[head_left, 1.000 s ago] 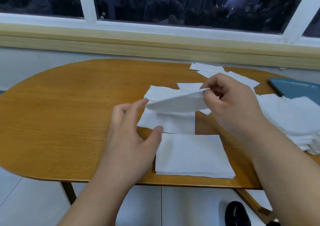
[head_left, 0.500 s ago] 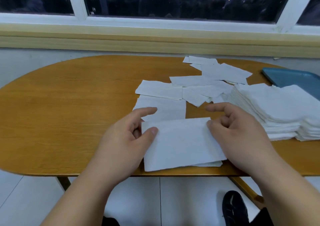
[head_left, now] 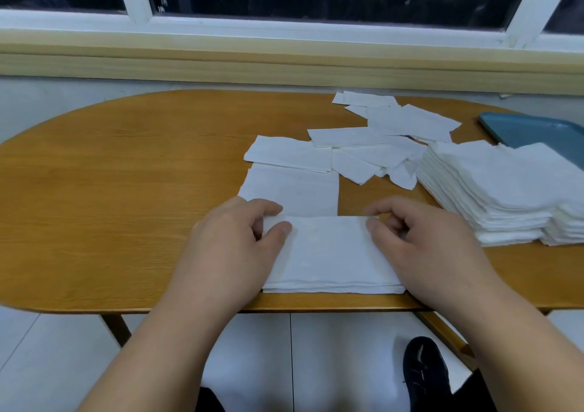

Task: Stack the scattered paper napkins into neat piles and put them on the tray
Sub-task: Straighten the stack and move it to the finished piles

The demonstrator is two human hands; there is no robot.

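Thin pile [head_left: 331,253] of napkins, flat at the near edge of the table [head_left: 110,190], between 2 hands. Left hand [head_left: 234,247] pinching its far left corner, thumb on top, fingers curled behind. Right hand [head_left: 423,241] gripping the far right corner the same way. Just beyond, touching the pile's far edge, 1 single napkin [head_left: 290,190]. Past that, loose napkins [head_left: 373,146], scattered and overlapping. To the right, apart from the pile, a tall stack [head_left: 493,190]. Behind it the blue tray [head_left: 531,130]; on it or just beside it, cannot tell.
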